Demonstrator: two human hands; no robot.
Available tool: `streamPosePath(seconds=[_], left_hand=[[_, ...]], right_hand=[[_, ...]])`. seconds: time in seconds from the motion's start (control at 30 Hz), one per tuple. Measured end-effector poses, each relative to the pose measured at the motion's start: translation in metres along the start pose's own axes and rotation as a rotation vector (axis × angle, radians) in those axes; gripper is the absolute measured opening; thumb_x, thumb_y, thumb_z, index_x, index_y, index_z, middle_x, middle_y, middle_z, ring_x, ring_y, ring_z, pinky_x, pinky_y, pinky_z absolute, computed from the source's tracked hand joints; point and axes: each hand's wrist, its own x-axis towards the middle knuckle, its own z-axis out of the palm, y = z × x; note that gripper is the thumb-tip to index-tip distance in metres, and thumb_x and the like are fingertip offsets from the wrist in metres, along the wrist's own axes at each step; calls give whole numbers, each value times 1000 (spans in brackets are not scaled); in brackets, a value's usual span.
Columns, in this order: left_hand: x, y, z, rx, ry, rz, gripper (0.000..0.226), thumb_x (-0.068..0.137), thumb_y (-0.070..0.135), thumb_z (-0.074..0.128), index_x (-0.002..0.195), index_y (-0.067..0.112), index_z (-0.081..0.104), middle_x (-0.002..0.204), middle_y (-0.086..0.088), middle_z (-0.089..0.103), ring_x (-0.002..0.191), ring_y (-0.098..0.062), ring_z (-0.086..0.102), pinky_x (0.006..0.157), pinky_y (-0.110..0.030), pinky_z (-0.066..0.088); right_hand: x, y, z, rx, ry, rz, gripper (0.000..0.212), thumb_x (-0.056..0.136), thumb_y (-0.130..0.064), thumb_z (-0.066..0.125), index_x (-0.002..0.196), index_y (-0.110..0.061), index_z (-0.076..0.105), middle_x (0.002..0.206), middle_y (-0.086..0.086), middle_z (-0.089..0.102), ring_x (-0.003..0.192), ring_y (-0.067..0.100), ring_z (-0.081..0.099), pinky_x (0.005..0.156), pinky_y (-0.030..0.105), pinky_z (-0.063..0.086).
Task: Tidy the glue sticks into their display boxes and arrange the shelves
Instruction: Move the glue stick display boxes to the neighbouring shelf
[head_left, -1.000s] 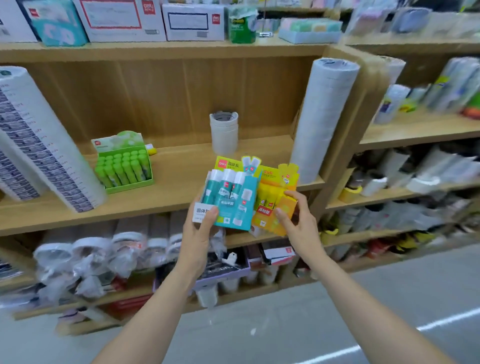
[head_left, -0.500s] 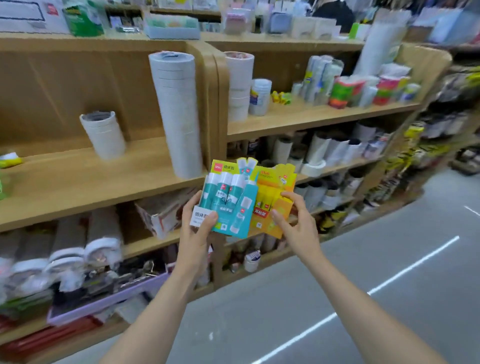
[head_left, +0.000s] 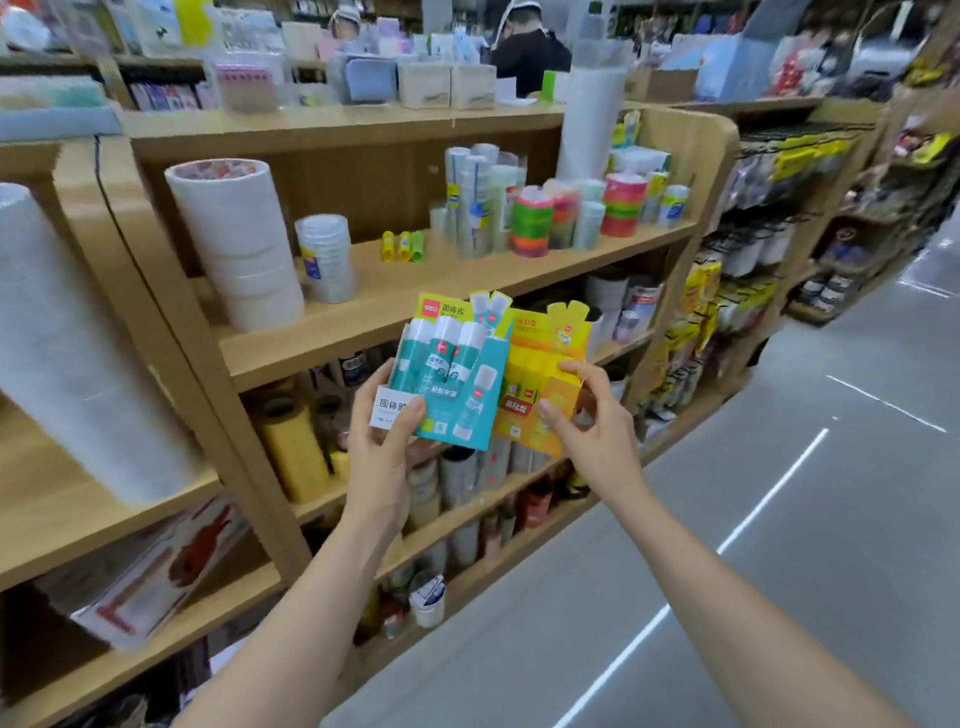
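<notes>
The person stands facing the wooden shelf (head_left: 395, 285) with both hands full. The left grip (head_left: 382, 452) is clamped on the bottom of a teal box (head_left: 457, 387) of glue sticks, thumb across its front. The right grip (head_left: 592, 436) pinches the lower right side of a yellow box (head_left: 540, 387) between thumb and fingertips. The two boxes are held upright side by side in the air, touching, with the teal one lapping over the yellow one's left side. They sit just in front of the shelf's front edge, not on it.

What matters next, I'd say, is the little cluster of loose glue sticks (head_left: 403, 246), yellow and green. It sits further back on that shelf, up and beyond the boxes, between a short stack of clear tape (head_left: 324, 260) and the bundled tape rolls (head_left: 483, 197) toward the right end. It lies almost straight past the left grip and well left of the right one, so the left is nearer. The picture is too blurred to tell whether the sticks stand on end or lie pointing at the back wall.

Neither hand is free, so a box probably has to go down on the bare front strip before anything is picked up.
</notes>
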Motion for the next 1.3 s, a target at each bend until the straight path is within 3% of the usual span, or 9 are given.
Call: streamPosePath(seconds=[0.1, 0.2, 0.33, 0.57, 0.77, 0.9, 1.07, 1.3], left_hand=[[41, 2, 23, -52, 23, 37, 67, 72, 31, 75, 133, 24, 48, 128, -6, 63, 115, -24, 64, 86, -42, 58], [77, 9, 40, -86, 49, 91, 56, 80, 19, 68, 132, 24, 49, 125, -7, 65, 109, -22, 67, 84, -37, 59], [110, 17, 50, -85, 137, 194, 55, 83, 18, 63, 135, 24, 45, 127, -4, 64, 116, -24, 64, 88, -40, 58], [133, 13, 75, -94, 299, 352, 50, 86, 17, 58, 132, 24, 42, 131, -8, 60, 113, -21, 64, 80, -37, 58], [140, 1, 97, -79, 486, 424, 52, 86, 19, 61, 134, 26, 42, 136, -9, 57, 117, -22, 63, 91, -45, 55], [141, -7, 105, -52, 546, 447, 57, 89, 17, 61, 141, 20, 38, 137, -10, 57, 123, -27, 59, 103, -54, 46], [150, -17, 120, -19, 561, 418, 56, 87, 18, 63, 137, 25, 40, 138, -9, 56, 122, -26, 60, 98, -50, 50], [168, -32, 130, 43, 548, 388, 55, 87, 20, 65, 136, 28, 42, 136, -8, 56, 120, -25, 61, 102, -57, 46]], right_hand=[[47, 8, -2, 14, 11, -9, 44, 77, -68, 62, 117, -55, 47, 109, -5, 67, 97, 19, 66, 80, 49, 55], [91, 7, 0, 58, -2, -42, 41, 81, -65, 62, 117, -53, 47, 111, -8, 66, 100, 14, 65, 81, 49, 55], [142, 7, 1, 91, -31, -88, 45, 83, -65, 59, 122, -48, 45, 114, -8, 64, 103, 15, 63, 82, 50, 54], [205, 33, -11, 175, -182, -175, 49, 80, -67, 58, 122, -45, 47, 108, -9, 67, 98, 15, 66, 81, 53, 54], [238, 30, -15, 230, -231, -283, 42, 83, -59, 61, 120, -45, 46, 108, -16, 66, 103, 9, 64, 85, 50, 53], [259, 39, -12, 170, -236, -316, 46, 82, -63, 58, 121, -45, 42, 111, -10, 64, 101, 14, 63, 80, 49, 54], [272, 67, -8, 129, -216, -314, 48, 82, -62, 58, 122, -44, 41, 118, -9, 60, 102, 18, 62, 75, 47, 54], [295, 93, -5, 220, -216, -283, 48, 85, -50, 60, 128, -37, 41, 131, -5, 53, 118, 22, 56, 89, 52, 51]])
